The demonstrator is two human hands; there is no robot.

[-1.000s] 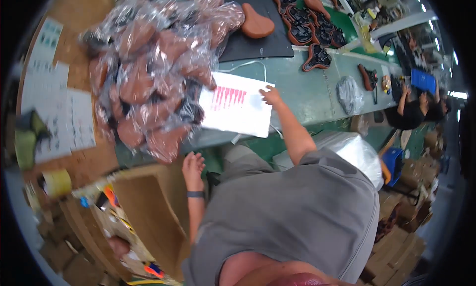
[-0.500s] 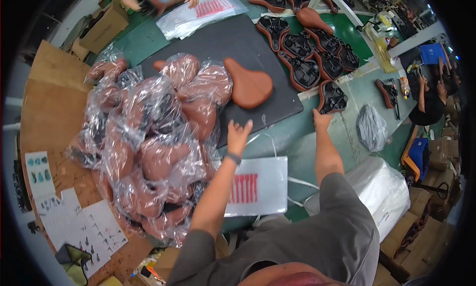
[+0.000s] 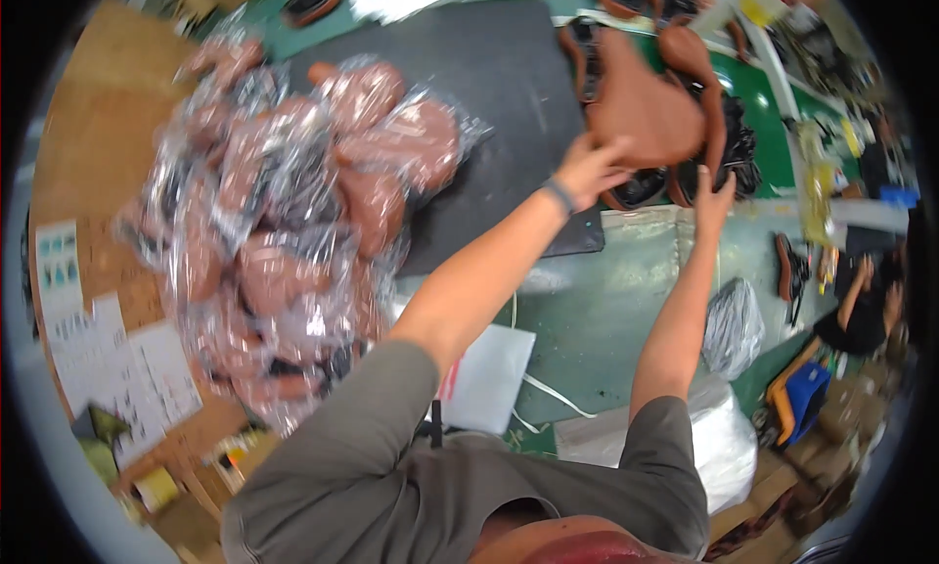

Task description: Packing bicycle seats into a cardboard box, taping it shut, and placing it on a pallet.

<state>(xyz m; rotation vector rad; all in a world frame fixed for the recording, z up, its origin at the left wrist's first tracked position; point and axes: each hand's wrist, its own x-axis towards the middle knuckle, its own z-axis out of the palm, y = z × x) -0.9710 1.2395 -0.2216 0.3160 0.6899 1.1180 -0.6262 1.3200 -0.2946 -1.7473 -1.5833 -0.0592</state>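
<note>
My left hand (image 3: 590, 166) grips the near edge of a brown leather saddle-shaped piece (image 3: 646, 109) and holds it above the far right corner of a dark mat (image 3: 509, 85). My right hand (image 3: 711, 194) reaches up just below and to the right of that piece, fingers spread, touching its lower edge beside several brown-and-black saddles (image 3: 729, 158) lying on the green table (image 3: 606, 300).
A big heap of brown saddles in clear plastic bags (image 3: 293, 222) fills the left. A white sheet (image 3: 489, 378) lies near me. Paper sheets (image 3: 117, 359) sit on a cardboard surface. Another person (image 3: 866, 310) works at right, near a clear bag (image 3: 732, 324).
My left hand has reached across the mat and taken hold of the brown saddle, lifting it to the right. My right hand moved up to meet it.
</note>
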